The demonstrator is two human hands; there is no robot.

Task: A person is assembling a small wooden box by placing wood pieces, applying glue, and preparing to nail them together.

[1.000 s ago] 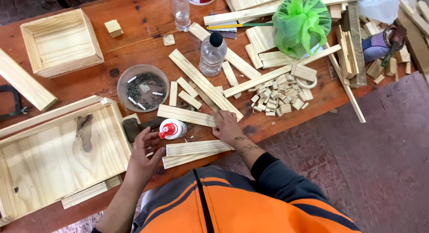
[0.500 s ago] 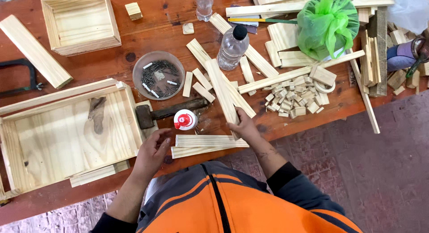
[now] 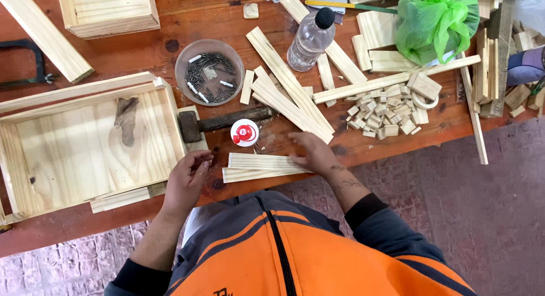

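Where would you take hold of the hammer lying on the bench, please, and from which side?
Grip the hammer by its dark handle, probably near the free right end, coming from above. It lies flat, head to the left against the shallow wooden tray, so the head end is crowded. The red-capped glue bottle stands just below the handle, so approach from the far side.

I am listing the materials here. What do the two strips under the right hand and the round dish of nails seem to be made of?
The strips look like pale, unfinished softwood: visible grain, no gloss. The right hand rests on them. The round dish looks like translucent grey plastic, though glass is possible. The nails appear dark metal.
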